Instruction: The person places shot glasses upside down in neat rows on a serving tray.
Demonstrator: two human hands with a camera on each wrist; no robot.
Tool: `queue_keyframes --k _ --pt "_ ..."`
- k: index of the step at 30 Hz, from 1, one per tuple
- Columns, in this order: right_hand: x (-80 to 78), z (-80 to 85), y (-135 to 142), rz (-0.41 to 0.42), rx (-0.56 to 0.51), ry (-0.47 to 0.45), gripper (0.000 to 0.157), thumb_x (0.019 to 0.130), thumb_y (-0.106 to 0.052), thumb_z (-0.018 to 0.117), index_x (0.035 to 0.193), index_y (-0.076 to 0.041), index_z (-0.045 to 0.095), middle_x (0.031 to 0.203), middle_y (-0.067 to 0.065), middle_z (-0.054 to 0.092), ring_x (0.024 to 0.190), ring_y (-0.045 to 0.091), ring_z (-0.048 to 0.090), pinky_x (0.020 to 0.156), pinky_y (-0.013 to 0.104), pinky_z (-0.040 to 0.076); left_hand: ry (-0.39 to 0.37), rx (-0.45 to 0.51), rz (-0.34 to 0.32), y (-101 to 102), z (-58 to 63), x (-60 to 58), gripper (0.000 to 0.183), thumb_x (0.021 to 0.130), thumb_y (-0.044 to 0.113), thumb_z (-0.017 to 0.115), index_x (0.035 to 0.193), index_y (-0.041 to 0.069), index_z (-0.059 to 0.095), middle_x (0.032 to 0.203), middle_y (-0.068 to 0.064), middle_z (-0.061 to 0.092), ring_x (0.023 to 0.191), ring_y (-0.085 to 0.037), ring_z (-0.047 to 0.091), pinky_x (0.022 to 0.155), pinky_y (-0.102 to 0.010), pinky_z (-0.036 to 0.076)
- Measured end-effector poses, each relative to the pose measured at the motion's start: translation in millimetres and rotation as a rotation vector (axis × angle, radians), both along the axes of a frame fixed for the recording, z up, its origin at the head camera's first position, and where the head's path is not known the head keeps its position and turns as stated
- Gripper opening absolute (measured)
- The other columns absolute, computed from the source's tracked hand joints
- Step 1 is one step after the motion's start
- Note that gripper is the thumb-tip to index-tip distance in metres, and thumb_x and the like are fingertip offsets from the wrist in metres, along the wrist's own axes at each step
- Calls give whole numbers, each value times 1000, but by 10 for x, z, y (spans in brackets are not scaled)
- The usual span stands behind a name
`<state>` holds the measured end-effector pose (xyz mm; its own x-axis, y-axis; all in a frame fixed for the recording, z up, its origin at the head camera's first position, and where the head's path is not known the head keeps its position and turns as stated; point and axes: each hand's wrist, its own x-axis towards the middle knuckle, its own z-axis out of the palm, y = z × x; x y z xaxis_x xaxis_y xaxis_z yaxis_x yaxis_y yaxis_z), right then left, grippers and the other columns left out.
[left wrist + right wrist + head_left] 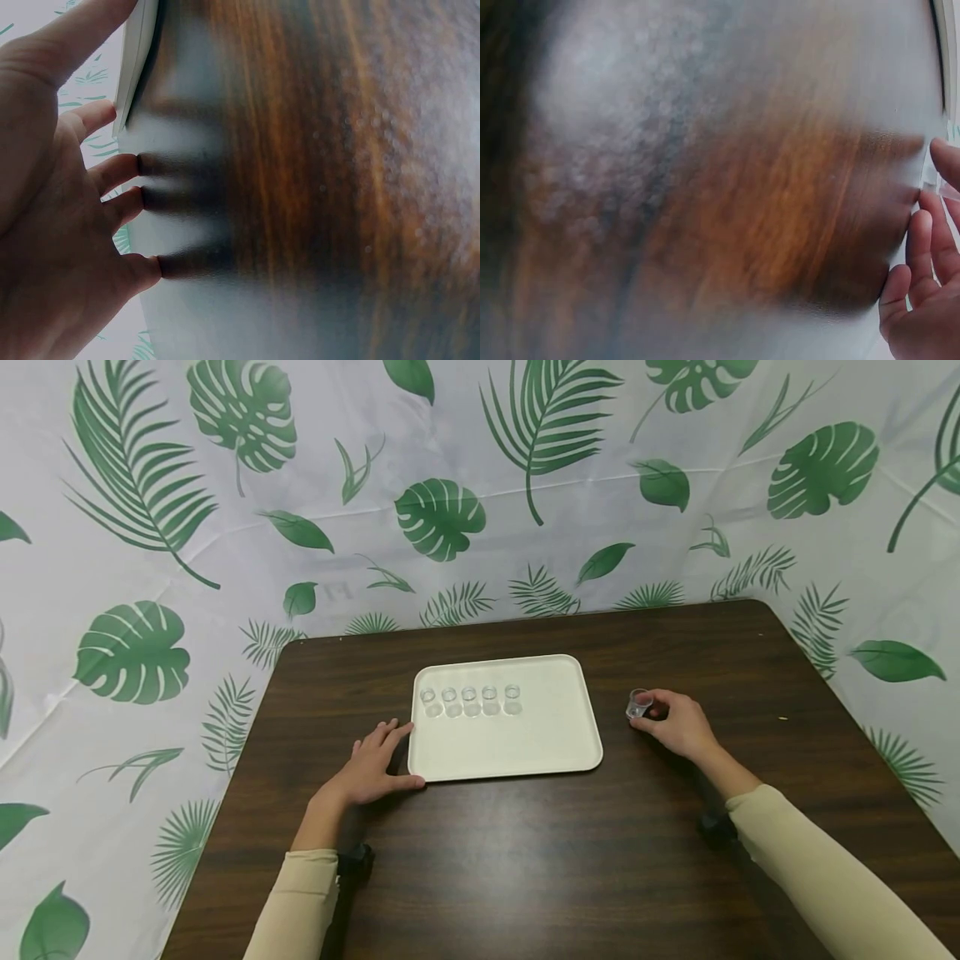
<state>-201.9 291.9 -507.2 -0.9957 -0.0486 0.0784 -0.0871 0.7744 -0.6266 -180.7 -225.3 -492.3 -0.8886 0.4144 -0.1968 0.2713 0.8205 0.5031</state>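
Observation:
A cream rectangular tray (517, 747) lies on the dark wooden table. Several small clear cups (469, 696) stand on it in a row towards the left. My left hand (369, 768) is spread at the tray's left side, its thumb and index finger touching the edge. In the left wrist view, the other fingertips rest on the wood. To the right of the tray, my right hand (681, 725) pinches another small clear cup (638, 703) between thumb and fingers, at the tabletop. Only a sliver of that cup shows in the right wrist view.
The dark wood-grain table (510, 860) extends around the tray. Behind and beside it hangs a white cloth (337, 577) printed with green leaves. A tiny yellow speck (782, 718) lies on the table at right.

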Motion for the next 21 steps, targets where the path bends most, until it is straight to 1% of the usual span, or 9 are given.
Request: queue_keyframes --k 7,10,13,17,21 --pt "5 9 8 -11 -7 17 30 84 -20 79 106 -3 68 90 13 66 83 27 58 74 40 42 3 1 -4 -12 -9 -3 103 78 65 71 157 18 24 161 -19 16 147 -40 10 108 -71 8" --pt "7 17 20 -22 -12 48 30 83 -18 80 105 -1 67 86 12 65 81 28 58 72 40 42 3 -3 -6 -14 -6 -7 103 78 65 71 157 18 24 161 -19 16 147 -40 10 108 -71 8" --pt "1 48 36 -51 -23 84 31 82 -15 80 104 1 66 85 14 65 81 30 59 73 41 42 -3 -4 -4 -13 7 -9 103 78 65 71 157 19 24 161 -19 16 147 -39 10 108 -70 8" --pt "-21 107 55 -99 -64 94 32 82 -13 79 106 2 65 90 18 66 86 32 60 77 42 42 -1 -1 -6 -7 16 -11 103 77 65 72 157 19 25 161 -19 17 147 -40 10 108 -71 8" --pt "-37 158 50 -124 -113 81 33 85 -14 77 111 1 64 99 21 67 93 34 62 79 40 42 6 -2 -6 -5 13 -7 103 77 65 71 157 18 26 160 -20 17 147 -41 11 107 -72 8"
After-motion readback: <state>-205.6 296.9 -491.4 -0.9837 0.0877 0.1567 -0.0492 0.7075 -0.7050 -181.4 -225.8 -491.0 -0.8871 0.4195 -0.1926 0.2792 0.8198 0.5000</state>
